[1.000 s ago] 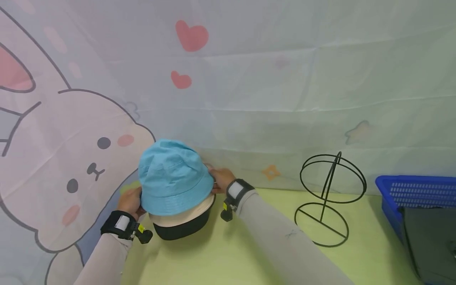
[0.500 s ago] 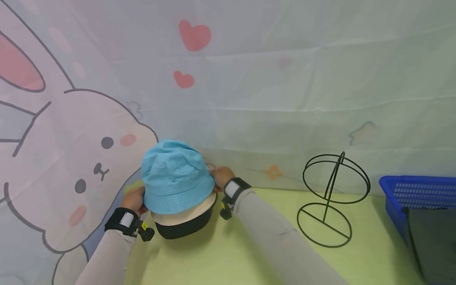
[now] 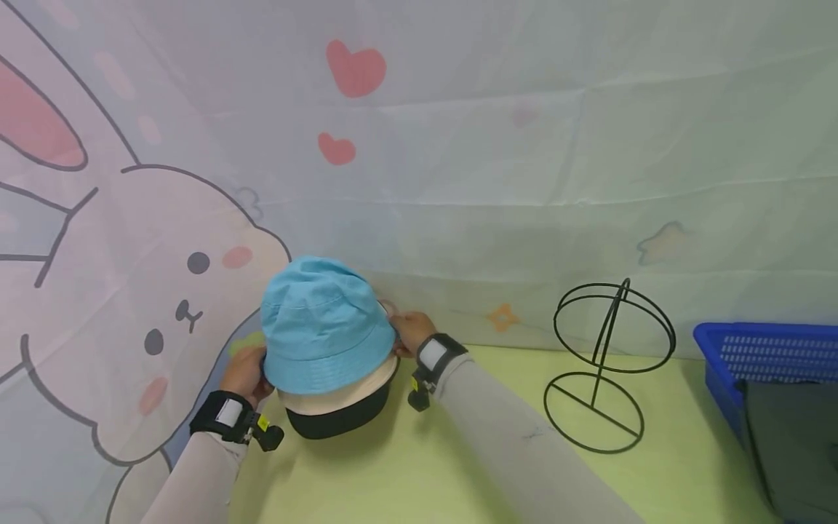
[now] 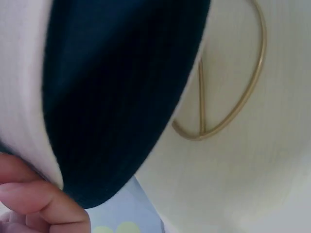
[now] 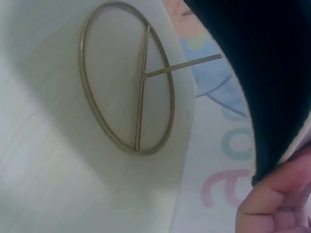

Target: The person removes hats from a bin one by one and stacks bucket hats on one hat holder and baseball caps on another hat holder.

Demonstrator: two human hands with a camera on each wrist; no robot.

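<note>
A light blue bucket hat [image 3: 324,327] sits on top of a cream hat [image 3: 350,391] and a black hat [image 3: 337,422], all stacked on one stand. My left hand [image 3: 245,372] grips the brim on the stack's left side. My right hand [image 3: 411,331] grips it on the right. In the left wrist view, curled fingers [image 4: 39,199] pinch the brim edge beside the black underside [image 4: 116,92]. A gold wire stand base [image 4: 228,107] lies below. The right wrist view shows fingers [image 5: 277,199] at the black brim [image 5: 262,73] above the gold wire stand base [image 5: 129,87].
An empty black wire hat stand [image 3: 605,364] stands to the right on the pale green table [image 3: 425,466]. A blue plastic basket [image 3: 753,346] holding something dark [image 3: 792,437] is at the far right. A cartoon rabbit cloth [image 3: 164,240] hangs close behind.
Both hands stay on the brim at the same sides. Only the head view has shifted slightly.
</note>
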